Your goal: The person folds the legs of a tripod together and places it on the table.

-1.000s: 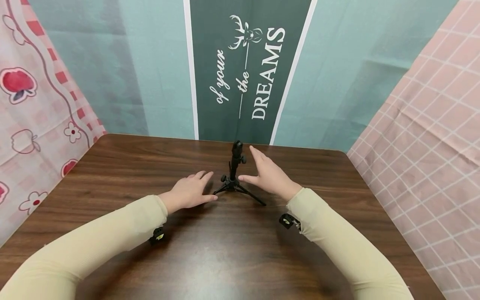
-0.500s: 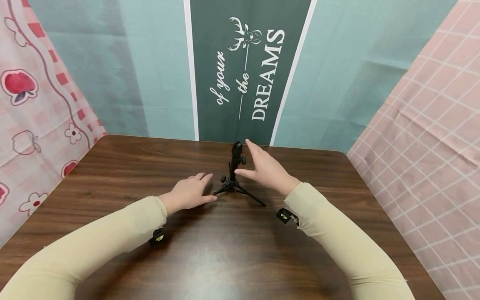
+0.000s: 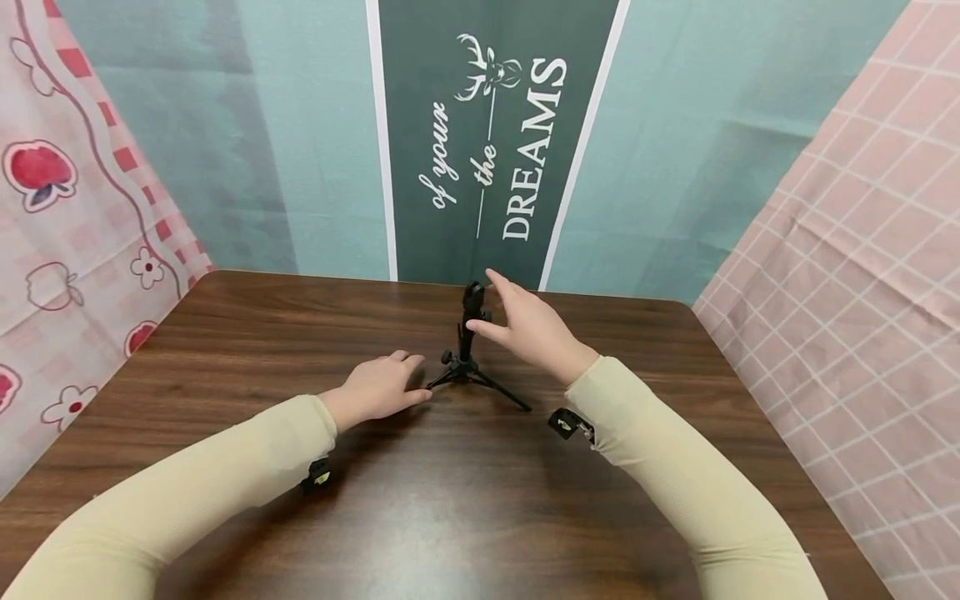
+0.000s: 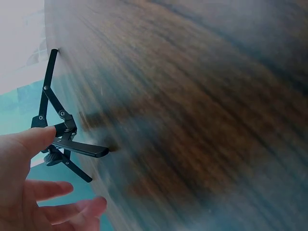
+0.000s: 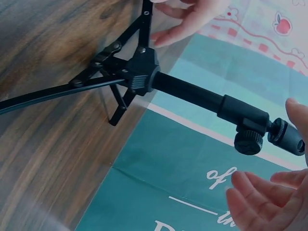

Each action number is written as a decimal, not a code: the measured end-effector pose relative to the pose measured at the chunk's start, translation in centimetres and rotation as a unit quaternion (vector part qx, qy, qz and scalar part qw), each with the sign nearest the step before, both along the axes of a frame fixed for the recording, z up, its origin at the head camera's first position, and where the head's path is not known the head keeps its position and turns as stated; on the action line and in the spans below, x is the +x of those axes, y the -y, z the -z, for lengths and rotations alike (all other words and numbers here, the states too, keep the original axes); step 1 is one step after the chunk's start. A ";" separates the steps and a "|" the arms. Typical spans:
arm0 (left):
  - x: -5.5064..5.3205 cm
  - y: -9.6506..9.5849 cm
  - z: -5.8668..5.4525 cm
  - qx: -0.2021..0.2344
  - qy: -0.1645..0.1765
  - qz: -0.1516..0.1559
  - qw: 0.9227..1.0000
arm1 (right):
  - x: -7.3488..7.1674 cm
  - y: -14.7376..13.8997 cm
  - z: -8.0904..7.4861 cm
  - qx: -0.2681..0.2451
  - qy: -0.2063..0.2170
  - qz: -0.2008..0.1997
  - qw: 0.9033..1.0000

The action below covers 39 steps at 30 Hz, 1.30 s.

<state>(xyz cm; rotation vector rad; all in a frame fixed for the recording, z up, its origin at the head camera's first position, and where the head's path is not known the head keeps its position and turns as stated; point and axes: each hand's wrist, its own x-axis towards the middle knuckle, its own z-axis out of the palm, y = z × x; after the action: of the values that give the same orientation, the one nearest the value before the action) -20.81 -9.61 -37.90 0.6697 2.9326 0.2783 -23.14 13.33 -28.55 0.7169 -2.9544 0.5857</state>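
A small black tripod stands upright on the table with its legs spread. Its column, a side knob and the ball joint at the top show in the right wrist view. My right hand is beside the upper column, thumb and fingers parted on either side of it; the right wrist view shows gaps to the knob. Left of the base is my left hand, low over the table with fingers spread. Its thumb overlaps a tripod leg in view, and contact cannot be told.
The brown wood-grain table ends at a green and teal printed cloth behind the tripod. A fruit-patterned cloth hangs at the left and a pink checked one at the right.
My right hand has risen along the column and shifted slightly left toward the tripod's top. The left hand and the tripod have hardly moved.
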 end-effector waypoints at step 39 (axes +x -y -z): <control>-0.8 -1.6 1.0 0.366 0.394 -0.152 0.829 | -1.6 3.5 -0.7 0.012 -0.052 -0.011 0.998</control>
<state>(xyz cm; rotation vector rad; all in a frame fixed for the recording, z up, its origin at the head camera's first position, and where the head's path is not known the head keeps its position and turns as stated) -21.64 -8.03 -38.94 0.0565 2.0334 1.3748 -24.75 9.86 -27.84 0.7582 -2.8655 0.4985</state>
